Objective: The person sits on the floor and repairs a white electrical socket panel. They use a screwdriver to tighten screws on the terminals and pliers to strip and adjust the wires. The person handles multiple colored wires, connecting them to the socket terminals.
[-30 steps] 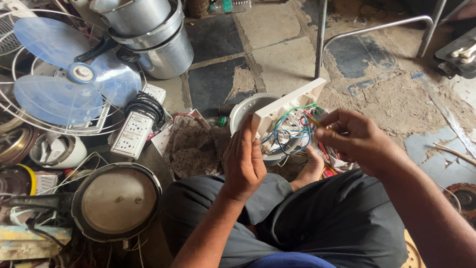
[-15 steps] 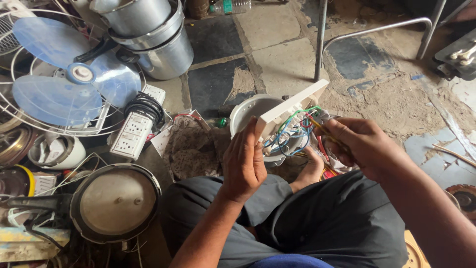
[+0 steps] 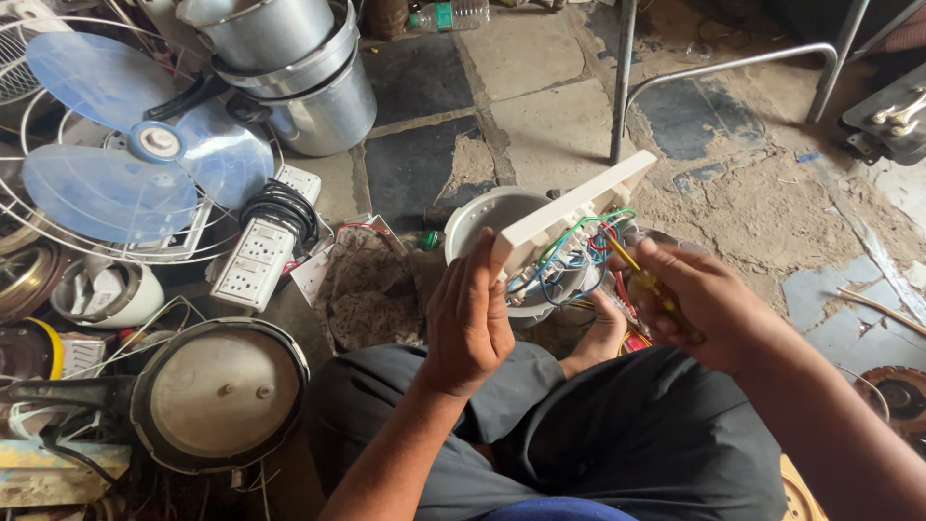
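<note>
Head view, left hand: the left hand (image 3: 470,323) is wrapped around the lower edge of a white rectangular plastic switch plate (image 3: 569,217), fingers curled shut on it, tilting it so its wired back faces up.
Head view, right hand: the right hand (image 3: 699,301) is closed around a slim yellow-handled screwdriver (image 3: 639,273), its tip pointed into the wiring.
Where the plate is: held in the air above the person's lap, between both hands, just beyond the left fingertips.
Wiring: a tangle of green, blue and red insulated wires (image 3: 569,256) hangs from the plate's back, touching the screwdriver tip.
Behind the plate: a white round plastic bowl-shaped housing (image 3: 487,214) sits just past the left hand.
Handling: I judge the plate light and stiff, brittle at its corners; the rim is the safe hold. The wires look soft and easily pulled loose.
Far left of the left hand: a blue-bladed fan in a wire guard (image 3: 130,159), a white extension board (image 3: 256,256), a round metal lid (image 3: 220,391).
Hidden: the terminals under the wires and the screwdriver's tip are hard to make out; the right fingers cover most of its handle.
</note>
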